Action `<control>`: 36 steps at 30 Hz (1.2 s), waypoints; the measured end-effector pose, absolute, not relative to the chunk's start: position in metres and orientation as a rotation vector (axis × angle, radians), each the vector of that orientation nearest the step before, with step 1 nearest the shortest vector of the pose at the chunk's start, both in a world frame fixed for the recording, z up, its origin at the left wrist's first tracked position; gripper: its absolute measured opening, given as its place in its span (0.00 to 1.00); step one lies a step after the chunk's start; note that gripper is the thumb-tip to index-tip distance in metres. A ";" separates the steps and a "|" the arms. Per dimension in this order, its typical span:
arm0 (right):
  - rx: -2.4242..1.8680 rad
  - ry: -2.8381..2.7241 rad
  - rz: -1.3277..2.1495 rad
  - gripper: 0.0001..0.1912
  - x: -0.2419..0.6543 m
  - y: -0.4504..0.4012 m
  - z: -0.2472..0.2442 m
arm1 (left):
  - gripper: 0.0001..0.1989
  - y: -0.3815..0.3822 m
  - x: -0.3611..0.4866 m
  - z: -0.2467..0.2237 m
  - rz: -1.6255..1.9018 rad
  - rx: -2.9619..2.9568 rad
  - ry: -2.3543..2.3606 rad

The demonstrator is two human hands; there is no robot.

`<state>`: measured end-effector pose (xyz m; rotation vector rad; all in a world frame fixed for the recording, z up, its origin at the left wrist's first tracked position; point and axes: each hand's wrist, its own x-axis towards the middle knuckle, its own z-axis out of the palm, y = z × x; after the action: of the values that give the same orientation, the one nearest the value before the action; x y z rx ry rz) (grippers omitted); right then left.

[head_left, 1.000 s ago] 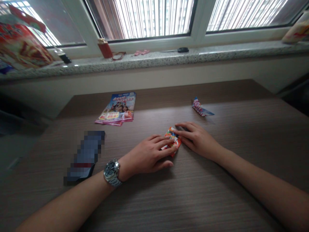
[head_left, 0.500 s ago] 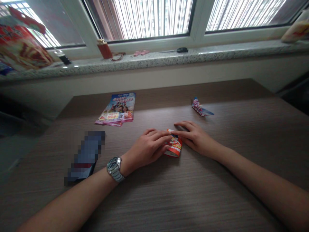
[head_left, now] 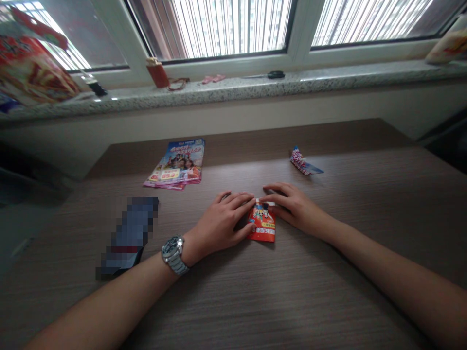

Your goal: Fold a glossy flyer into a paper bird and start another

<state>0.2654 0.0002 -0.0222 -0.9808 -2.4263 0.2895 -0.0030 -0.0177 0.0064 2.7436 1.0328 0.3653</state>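
Pressing flat under both open hands (head_left: 222, 226) (head_left: 294, 206), a folded red printed paper (head_left: 261, 224)

Pixelated beyond recognition: object (head_left: 127, 238) on table (head_left: 292, 301). Partly covered by left hand (head_left: 219, 226): leaflet (head_left: 262, 224).
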 end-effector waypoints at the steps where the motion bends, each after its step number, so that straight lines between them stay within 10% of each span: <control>1: -0.981 -2.418 0.294 0.15 0.265 0.000 -0.022 | 0.28 -0.018 -0.003 0.006 0.356 2.746 1.034; 36: -0.897 -2.511 0.263 0.16 0.265 -0.001 -0.015 | 0.25 -0.017 -0.002 0.002 0.434 2.771 1.063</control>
<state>0.2654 -0.0007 -0.0154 -0.8969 -2.5110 0.2628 -0.0023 -0.0173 0.0023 2.7712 1.0633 0.4336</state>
